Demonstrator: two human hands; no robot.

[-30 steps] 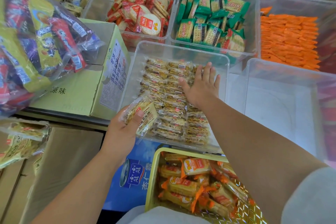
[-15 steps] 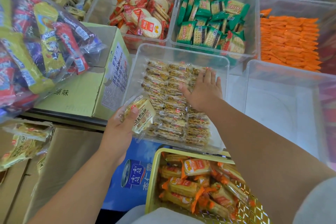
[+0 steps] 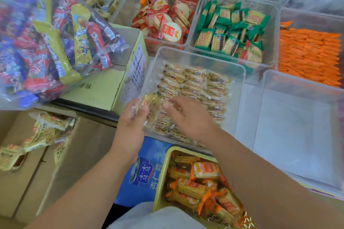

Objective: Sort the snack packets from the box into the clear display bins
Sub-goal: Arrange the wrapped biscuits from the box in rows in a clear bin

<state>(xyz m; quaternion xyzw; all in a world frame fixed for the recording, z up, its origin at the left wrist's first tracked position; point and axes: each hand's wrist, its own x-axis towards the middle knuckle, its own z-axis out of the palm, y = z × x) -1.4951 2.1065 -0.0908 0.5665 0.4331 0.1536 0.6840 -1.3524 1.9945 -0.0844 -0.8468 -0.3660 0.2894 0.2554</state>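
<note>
A clear display bin (image 3: 240,72) in the middle holds neat rows of clear-wrapped snack packets (image 3: 201,87). My left hand (image 3: 133,119) grips a small stack of the same clear-wrapped packets (image 3: 150,106) at the bin's near left corner. My right hand (image 3: 188,117) hovers just right of that stack, over the bin's near rows, with fingers loosely spread toward the held packets and nothing in it. Brown cardboard boxes (image 3: 70,163) at lower left carry loose yellow packets (image 3: 42,135).
An empty clear bin (image 3: 297,132) sits to the right. Behind are bins of red round crackers (image 3: 165,22), green packets (image 3: 232,29) and orange packets (image 3: 307,54). A bag of mixed candy (image 3: 46,42) lies on a green carton (image 3: 104,87). A yellow basket (image 3: 162,182) of orange-ended packets sits below.
My right hand drew back from the far middle of the bin toward my left hand. My left hand and its packets rose slightly toward the bin's corner.
</note>
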